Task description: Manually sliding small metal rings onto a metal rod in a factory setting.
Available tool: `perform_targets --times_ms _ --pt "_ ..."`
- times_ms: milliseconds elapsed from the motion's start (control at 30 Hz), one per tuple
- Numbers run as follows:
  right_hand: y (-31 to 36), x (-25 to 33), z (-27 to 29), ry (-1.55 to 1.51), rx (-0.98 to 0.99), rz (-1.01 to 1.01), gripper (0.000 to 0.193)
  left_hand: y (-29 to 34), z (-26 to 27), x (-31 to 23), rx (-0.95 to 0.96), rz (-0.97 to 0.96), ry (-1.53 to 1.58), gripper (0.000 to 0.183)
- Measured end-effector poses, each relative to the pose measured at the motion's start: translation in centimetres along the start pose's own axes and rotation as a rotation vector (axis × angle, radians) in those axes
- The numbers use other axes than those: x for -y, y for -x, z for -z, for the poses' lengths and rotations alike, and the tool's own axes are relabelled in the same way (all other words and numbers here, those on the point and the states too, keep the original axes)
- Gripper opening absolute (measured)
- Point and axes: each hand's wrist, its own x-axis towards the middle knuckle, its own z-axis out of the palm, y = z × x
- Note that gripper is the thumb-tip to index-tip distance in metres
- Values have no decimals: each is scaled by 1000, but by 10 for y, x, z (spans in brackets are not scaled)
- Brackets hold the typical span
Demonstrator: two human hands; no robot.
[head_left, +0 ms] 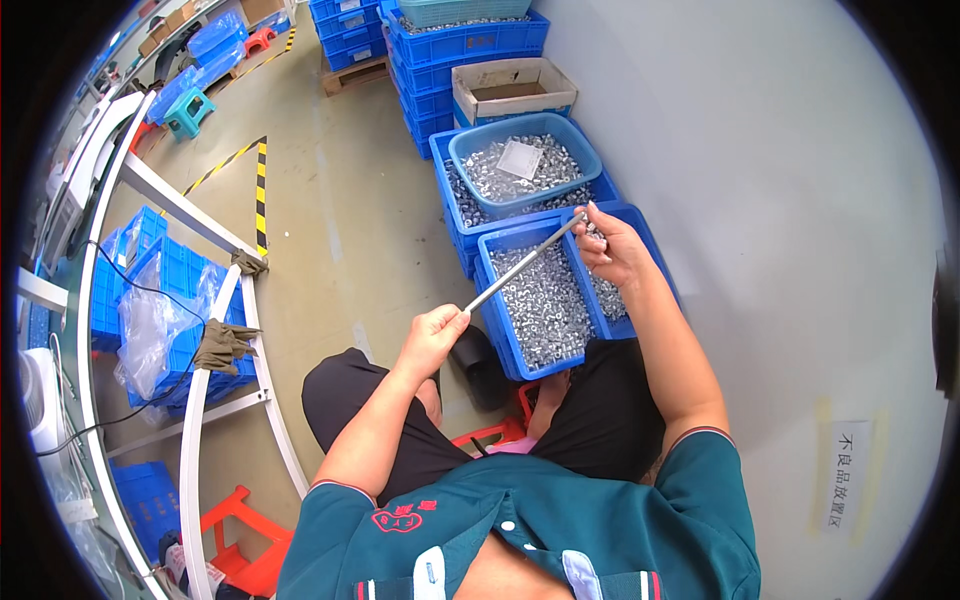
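Observation:
My left hand (433, 342) is closed around the lower end of a thin silver metal rod (520, 266), which slants up to the right over the blue crates. At its far tip, my right hand (612, 245) is closed, thumb and fingertips pinching by the rod's end. Small shiny metal pieces (595, 233) show between its fingers; their exact shape is too small to tell. Beneath the rod, a blue divided crate (512, 355) holds a mass of small silver metal parts (540, 305), with more in the compartment under my right hand.
Beyond it, a light-blue basin (594, 160) of similar parts, topped by a white card (520, 159), sits on another crate. Stacked blue crates (425, 100) and a worn open box (560, 82) stand farther back. A wall (760, 250) rises at right; a white-framed bench (190, 470) stands left.

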Motion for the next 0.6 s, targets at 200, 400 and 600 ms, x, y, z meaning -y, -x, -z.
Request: perform_targets --times_ms 200,400,600 --pt "0 0 -5 20 -79 8 24 1 1 1 -11 -10 -4 27" --pt "0 3 2 101 -81 -43 24 2 1 0 -9 -14 -67 27" --pt "0 1 -2 67 -70 -17 24 2 0 -1 -16 -8 -98 27"
